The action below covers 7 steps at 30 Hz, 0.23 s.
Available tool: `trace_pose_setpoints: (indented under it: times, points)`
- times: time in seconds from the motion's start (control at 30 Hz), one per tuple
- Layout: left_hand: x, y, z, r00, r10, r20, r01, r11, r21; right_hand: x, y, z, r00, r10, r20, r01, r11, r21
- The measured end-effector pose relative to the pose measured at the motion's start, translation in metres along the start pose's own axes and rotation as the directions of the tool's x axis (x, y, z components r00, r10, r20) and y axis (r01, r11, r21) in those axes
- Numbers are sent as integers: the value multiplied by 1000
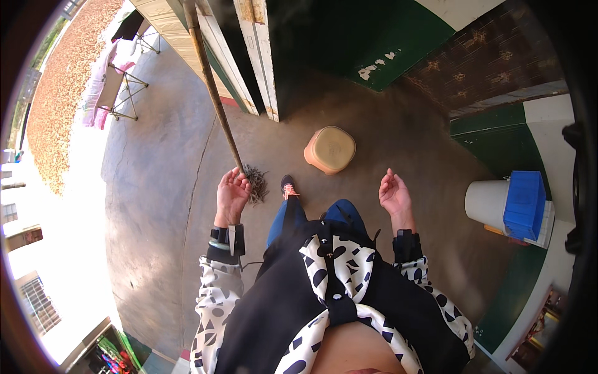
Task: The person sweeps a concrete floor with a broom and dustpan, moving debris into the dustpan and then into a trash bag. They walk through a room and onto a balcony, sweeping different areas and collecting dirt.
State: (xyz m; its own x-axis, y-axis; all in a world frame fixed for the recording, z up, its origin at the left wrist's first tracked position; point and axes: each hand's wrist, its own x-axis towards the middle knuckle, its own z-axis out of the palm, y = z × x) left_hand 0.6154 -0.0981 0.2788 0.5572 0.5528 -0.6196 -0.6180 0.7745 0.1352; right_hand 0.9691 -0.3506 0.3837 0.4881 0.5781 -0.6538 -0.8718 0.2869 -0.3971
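Observation:
My left hand (pixel 233 193) is raised at waist height, palm up, its fingers loosely curled and apart with nothing in them. Just beyond its fingertips, a mop (pixel 215 93) with a long wooden handle and grey strands stands on the floor. The hand overlaps the mop's lower end in the picture, and I see no grip on it. My right hand (pixel 396 193) is held out on the other side, palm up and empty, its fingers slightly bent. Between and beyond the hands, a tan plastic stool (pixel 333 149) stands on the concrete floor.
A white bucket (pixel 486 202) and a blue plastic bin (pixel 524 202) are at the right wall. Wooden door posts (pixel 256 62) rise ahead. A folding-legged stand (pixel 128 93) with pink cloth is at the far left, near a bright outdoor area.

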Motion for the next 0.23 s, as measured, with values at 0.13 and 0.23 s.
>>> trace_pose_setpoints:
  times: [0.13, 0.23]
  points:
    - [38, 33, 36, 1000, 14, 28, -16, 997, 70, 2, 2, 8, 999, -13, -33, 15, 998, 65]
    - [45, 42, 44, 999, 9, 32, -12, 995, 96, -5, 0, -4, 999, -22, -33, 26, 993, 112]
